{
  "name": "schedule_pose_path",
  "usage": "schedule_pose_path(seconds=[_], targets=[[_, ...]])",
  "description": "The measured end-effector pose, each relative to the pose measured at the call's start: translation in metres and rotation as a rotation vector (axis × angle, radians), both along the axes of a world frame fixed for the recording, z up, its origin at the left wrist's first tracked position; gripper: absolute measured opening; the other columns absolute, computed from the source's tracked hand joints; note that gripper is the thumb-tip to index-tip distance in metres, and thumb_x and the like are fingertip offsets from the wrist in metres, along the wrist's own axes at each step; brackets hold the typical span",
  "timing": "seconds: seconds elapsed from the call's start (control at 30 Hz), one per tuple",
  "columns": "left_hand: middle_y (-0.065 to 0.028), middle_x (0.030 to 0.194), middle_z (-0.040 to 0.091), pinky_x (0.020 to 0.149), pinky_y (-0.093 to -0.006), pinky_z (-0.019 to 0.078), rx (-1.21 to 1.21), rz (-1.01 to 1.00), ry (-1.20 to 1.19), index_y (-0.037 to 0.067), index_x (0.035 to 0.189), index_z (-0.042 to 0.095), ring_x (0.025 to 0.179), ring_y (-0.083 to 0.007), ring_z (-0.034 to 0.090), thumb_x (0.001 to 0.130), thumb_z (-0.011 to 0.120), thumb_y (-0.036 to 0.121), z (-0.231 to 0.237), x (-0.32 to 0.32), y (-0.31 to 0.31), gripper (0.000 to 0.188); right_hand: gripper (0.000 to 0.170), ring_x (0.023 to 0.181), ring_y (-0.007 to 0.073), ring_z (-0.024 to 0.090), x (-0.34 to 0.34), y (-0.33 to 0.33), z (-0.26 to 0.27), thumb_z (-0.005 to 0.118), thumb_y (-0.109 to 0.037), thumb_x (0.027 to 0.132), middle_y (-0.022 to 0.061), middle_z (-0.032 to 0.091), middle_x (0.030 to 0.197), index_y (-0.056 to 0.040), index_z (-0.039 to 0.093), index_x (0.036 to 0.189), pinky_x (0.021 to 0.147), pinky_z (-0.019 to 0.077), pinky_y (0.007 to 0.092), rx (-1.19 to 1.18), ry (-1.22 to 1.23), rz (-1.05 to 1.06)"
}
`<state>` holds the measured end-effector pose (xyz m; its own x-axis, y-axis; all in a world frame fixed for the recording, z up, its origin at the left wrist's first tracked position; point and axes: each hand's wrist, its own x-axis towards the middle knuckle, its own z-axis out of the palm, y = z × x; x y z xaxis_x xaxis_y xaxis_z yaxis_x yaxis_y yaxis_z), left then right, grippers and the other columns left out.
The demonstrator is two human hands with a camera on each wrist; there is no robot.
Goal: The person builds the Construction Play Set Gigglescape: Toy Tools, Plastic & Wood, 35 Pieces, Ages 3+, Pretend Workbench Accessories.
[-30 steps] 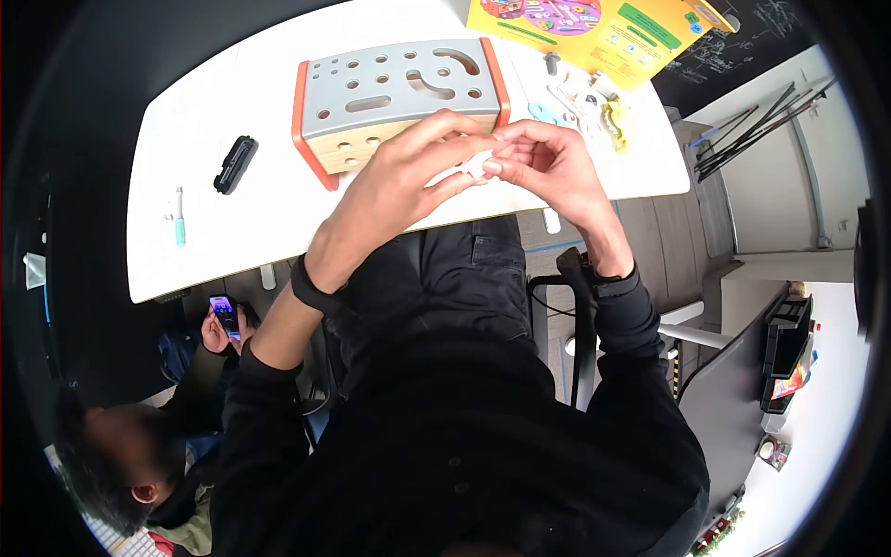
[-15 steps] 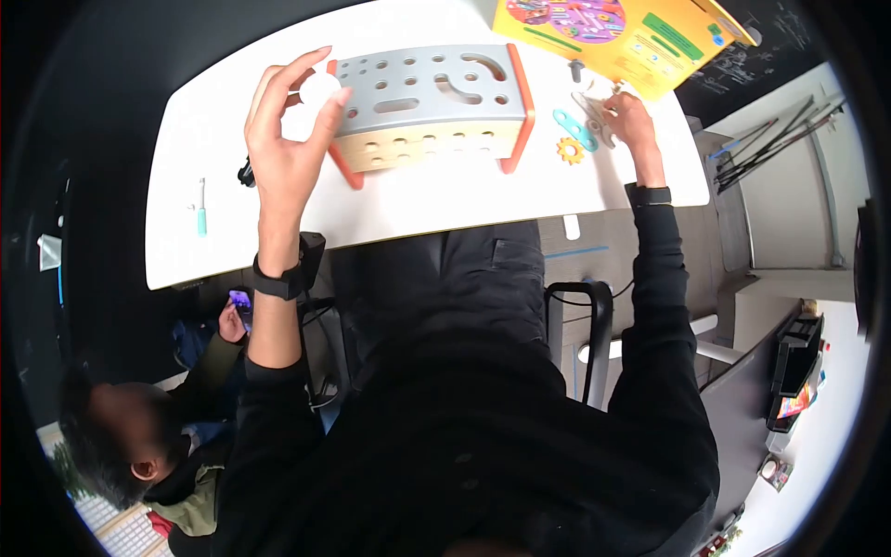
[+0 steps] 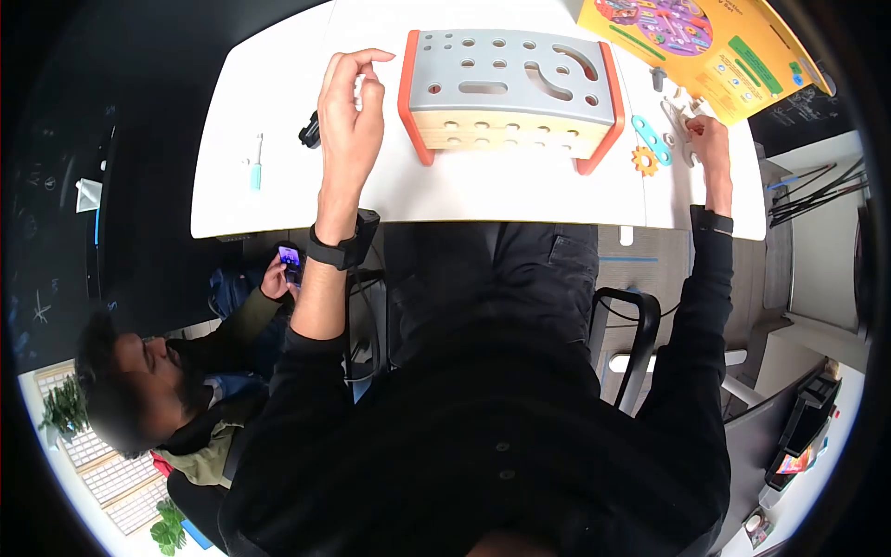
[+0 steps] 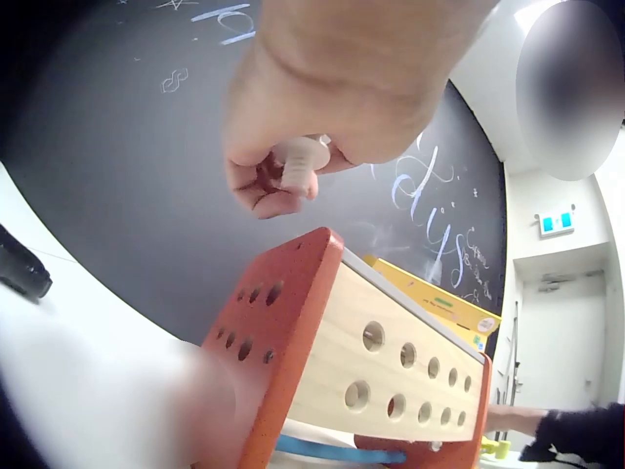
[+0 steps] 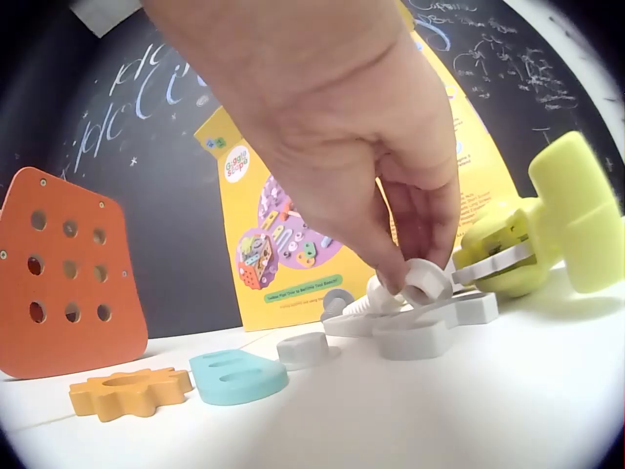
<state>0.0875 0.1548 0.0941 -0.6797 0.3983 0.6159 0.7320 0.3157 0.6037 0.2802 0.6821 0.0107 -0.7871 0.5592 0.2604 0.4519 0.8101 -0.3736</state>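
Note:
My left hand (image 3: 351, 121) is raised beside the left end of the toy workbench (image 3: 520, 116), which has a grey holed top and red side panels. Its fingers hold a white toy bolt (image 4: 298, 168), threaded shank pointing down in the left wrist view. At the right of the table my right hand (image 3: 712, 153) reaches into a group of toy parts. There its thumb and fingers pinch a pale hex nut (image 5: 428, 281) just over a grey wrench (image 5: 415, 332). A turquoise slotted strip (image 3: 652, 139) and an orange gear (image 3: 645, 161) lie left of that hand.
A yellow box (image 3: 705, 51) stands behind the parts. A yellow-green toy hammer (image 5: 571, 215) lies close to the right hand. On the left are a small screwdriver (image 3: 256, 167) and a black object (image 3: 310, 130). Another person (image 3: 148, 381) sits at the left with a phone.
Both hands were together at a white piece before the workbench. They parted: the left moved left with the bolt, the right went to the parts and now pinches a nut. The head view shifted.

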Motion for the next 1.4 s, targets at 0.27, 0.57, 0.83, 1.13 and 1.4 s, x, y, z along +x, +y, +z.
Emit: schedule_pose_path(seconds=[0.27, 0.57, 0.83, 1.13, 1.4], targets=[[-0.0147, 0.087, 0.060, 0.073, -0.0361, 0.0501, -0.311, 0.156, -0.484, 0.000, 0.122, 0.060, 0.076, -0.0248, 0.062, 0.087, 0.060, 0.015, -0.036, -0.004, -0.016, 0.038, 0.017, 0.074, 0.0256, 0.069, 0.004, -0.041, 0.044, 0.059, -0.004, 0.087, 0.0191, 0.070, 0.083, -0.0010, 0.073, 0.095, 0.070, 0.0520, 0.0350, 0.152, 0.293, -0.003], [-0.0167, 0.094, 0.073, 0.077, -0.0398, 0.0531, -0.624, -0.045, -0.445, 0.000, 0.105, 0.069, 0.091, -0.0318, 0.069, 0.078, 0.076, 0.023, -0.080, 0.014, -0.003, 0.036, 0.030, 0.083, 0.0080, 0.048, -0.003, -0.113, 0.072, 0.045, -0.008, 0.100, -0.0008, 0.056, 0.097, -0.0088, 0.062, 0.124, 0.078, 0.0415, 0.0226, -0.555, 0.260, 0.146], [-0.0211, 0.070, 0.067, 0.061, -0.0441, 0.0519, -0.538, 0.181, -0.194, -0.003, 0.078, 0.069, 0.063, -0.0389, 0.065, 0.083, 0.065, 0.023, -0.047, 0.048, 0.019, 0.028, 0.043, 0.080, 0.0106, 0.038, 0.011, -0.188, 0.110, 0.061, 0.006, 0.086, -0.0025, 0.049, 0.103, -0.0099, 0.056, 0.125, 0.079, 0.0398, 0.0236, -0.434, 0.210, 0.479], [-0.0188, 0.049, 0.056, 0.049, -0.0418, 0.0486, -0.372, 0.186, -0.105, -0.003, 0.060, 0.064, 0.045, -0.0359, 0.059, 0.085, 0.058, 0.023, 0.006, 0.047, 0.055, 0.037, 0.020, 0.088, 0.0134, 0.060, -0.002, -0.231, 0.110, 0.060, 0.003, 0.093, 0.0055, 0.055, 0.107, -0.0016, 0.053, 0.111, 0.077, 0.0545, 0.0279, -0.580, 0.295, 0.694], [-0.0221, 0.046, 0.053, 0.048, -0.0407, 0.0486, -0.463, 0.255, -0.074, -0.006, 0.057, 0.064, 0.042, -0.0367, 0.057, 0.085, 0.060, 0.028, 0.014, 0.059, 0.066, 0.044, 0.026, 0.087, 0.0206, 0.064, -0.044, -0.258, 0.087, 0.067, -0.007, 0.091, 0.0107, 0.061, 0.093, 0.0006, 0.061, 0.115, 0.076, 0.0544, 0.0333, -0.314, 0.132, 0.652]])
